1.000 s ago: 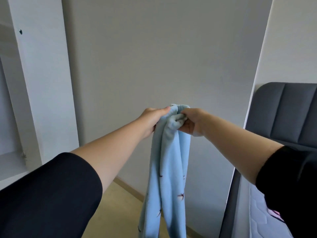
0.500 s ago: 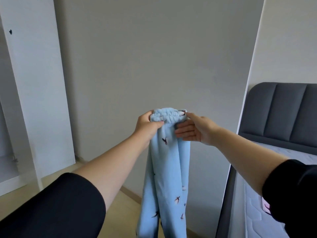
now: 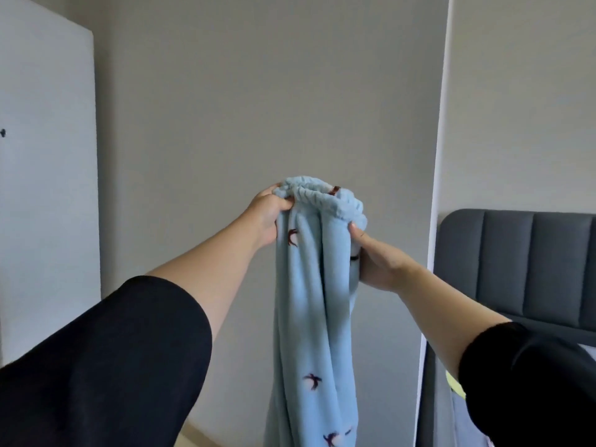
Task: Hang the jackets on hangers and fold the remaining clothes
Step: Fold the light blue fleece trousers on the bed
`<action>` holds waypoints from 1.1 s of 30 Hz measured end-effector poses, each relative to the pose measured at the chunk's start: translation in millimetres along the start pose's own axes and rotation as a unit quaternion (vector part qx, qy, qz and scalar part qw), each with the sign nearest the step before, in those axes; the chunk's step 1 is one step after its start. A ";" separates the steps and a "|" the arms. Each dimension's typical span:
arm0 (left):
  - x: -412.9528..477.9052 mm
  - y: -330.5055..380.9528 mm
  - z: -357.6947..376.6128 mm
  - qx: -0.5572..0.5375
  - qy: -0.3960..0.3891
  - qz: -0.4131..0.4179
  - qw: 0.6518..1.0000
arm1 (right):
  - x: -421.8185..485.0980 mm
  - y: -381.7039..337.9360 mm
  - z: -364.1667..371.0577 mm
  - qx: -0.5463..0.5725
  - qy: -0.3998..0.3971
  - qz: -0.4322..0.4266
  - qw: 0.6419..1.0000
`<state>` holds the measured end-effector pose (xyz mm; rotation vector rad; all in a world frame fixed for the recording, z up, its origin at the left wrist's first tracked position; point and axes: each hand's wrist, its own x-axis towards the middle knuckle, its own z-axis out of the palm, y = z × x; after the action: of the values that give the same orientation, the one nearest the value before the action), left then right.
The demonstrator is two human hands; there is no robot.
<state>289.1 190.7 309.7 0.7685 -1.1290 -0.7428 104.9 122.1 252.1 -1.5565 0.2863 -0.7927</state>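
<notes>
Has pulled the right hand [image 3: 374,259] out of the tight two-fisted bunch of a second ago and, after laying it flat-fingered on the cloth half a second back, has carried it to the right end of the waistband [image 3: 322,195]. Now clamps the cloth there just under the elastic, thumb up on the near side, other fingers hidden behind the fabric. Keeps the left hand [image 3: 269,217] curled round the left end of the waistband. Stretches the gathered elastic a little wider between the two grips than before, though still puckered and far from flat. Holds the trousers [image 3: 309,301] in mid-air at arm's length in front of the bare wall [image 3: 258,91], with the legs hanging straight down together and running out of view at the bottom edge, well clear of the headboard [image 3: 516,262] at right. Points, by the look of it, to a garment found by its top edge and being shaken out for folding rather than hanging: no jacket, no hanger in sight. Leaves the fold itself not yet begun. Calls next, probably, for squaring the waistband, matching the two legs, then lowering the lot onto some flat surface. Risks a crooked fold with the elastic still bunched and the legs possibly twisted lower down, out of view.
</notes>
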 end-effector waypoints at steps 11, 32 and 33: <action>88.3 86.7 -3.0 0.190 0.076 0.134 0.970 | 60.3 -143.2 9.8 -0.104 0.363 -0.169 0.911; 56.6 220.3 179.6 0.282 0.147 0.302 0.899 | -85.9 -341.0 -6.4 -0.305 0.539 -0.413 0.668; 50.7 230.4 193.1 0.269 0.140 0.310 0.901 | -99.5 -354.3 -3.4 -0.312 0.550 -0.423 0.648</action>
<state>145.7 242.3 573.7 0.8665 -1.2286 0.2310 -64.9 239.0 556.9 -1.5914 0.7930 -2.6316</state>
